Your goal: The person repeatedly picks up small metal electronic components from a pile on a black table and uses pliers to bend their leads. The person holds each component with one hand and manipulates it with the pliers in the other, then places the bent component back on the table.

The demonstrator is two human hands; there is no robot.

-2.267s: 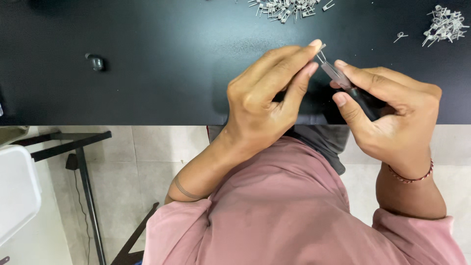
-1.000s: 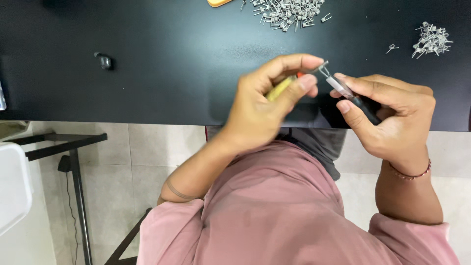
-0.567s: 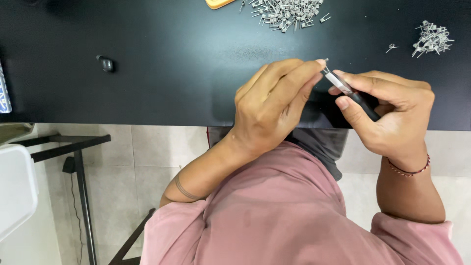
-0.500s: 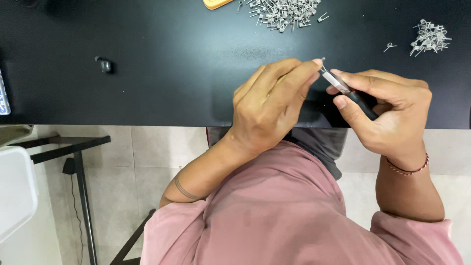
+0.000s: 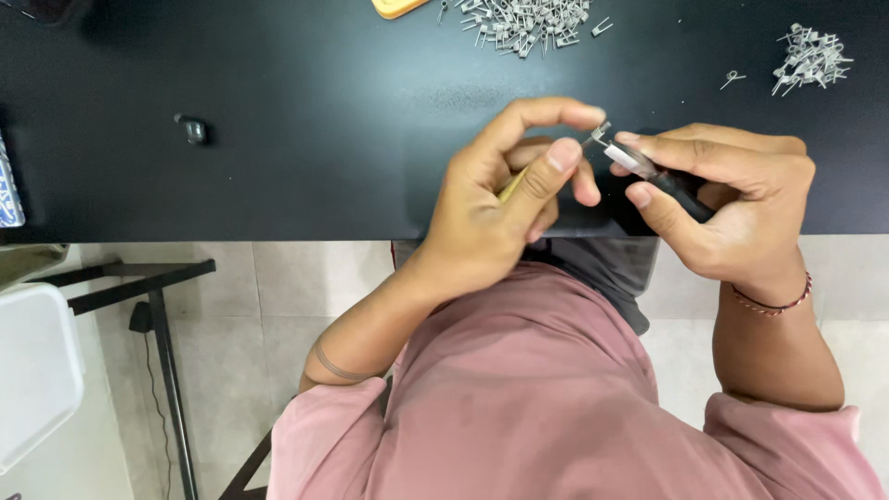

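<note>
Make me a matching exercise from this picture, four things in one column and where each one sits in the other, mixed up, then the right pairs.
Things:
1. big pile of metal clips
2. small pile of metal clips
3. small dark knob
4. black-handled tool

Places:
A. in the right hand
B. alone on the left part of the black table
C. top middle of the table
D. top right of the table

Pairs: 1-C, 2-D, 3-B, 4-A
</note>
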